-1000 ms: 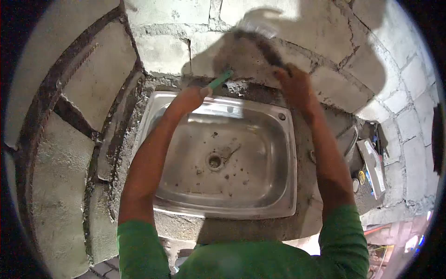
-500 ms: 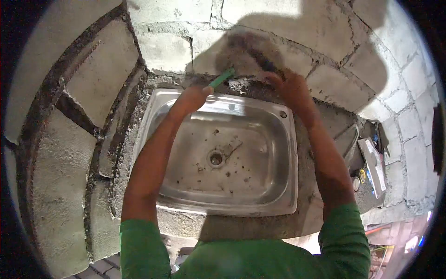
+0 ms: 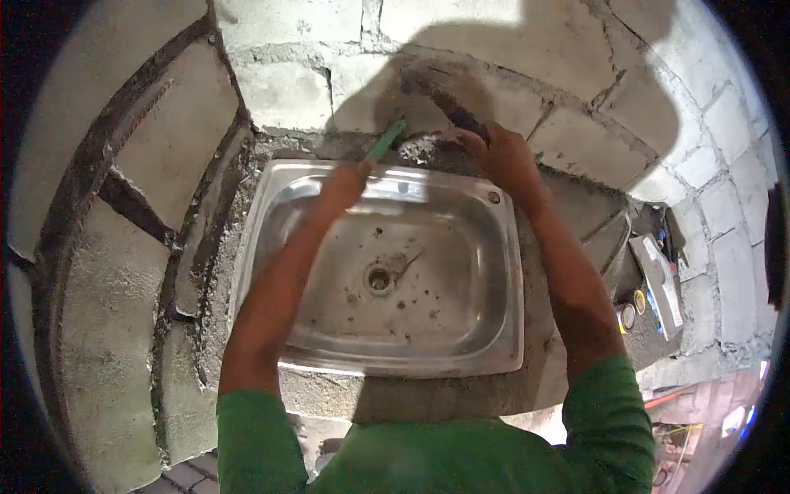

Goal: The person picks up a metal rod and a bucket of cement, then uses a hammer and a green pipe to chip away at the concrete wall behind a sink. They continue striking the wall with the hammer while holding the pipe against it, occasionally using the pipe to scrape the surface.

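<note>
head view: your left hand [image 3: 349,184] has its fingers curled round the low end of a green stick [image 3: 387,142], above the back edge of the steel sink [image 3: 517,313]. the stick slants up toward the block wall [image 3: 288,95]; i cannot tell if its tip touches. your right hand [image 3: 506,160] has its fingers wrapped round a dark handle [image 3: 461,114], thumb poking out. the handle leans up and left by the wall, and its far end is too dim to make out. the green stick looks stiff, and is likely light and a bit slippery if dusty. grip it low, well back from the tip. the dark handle looks hard too and may be heavy at the far end, so hold it tight near the bottom. crumbs [image 3: 401,305] lie in the sink, set in a rough counter [image 3: 329,399].
</note>
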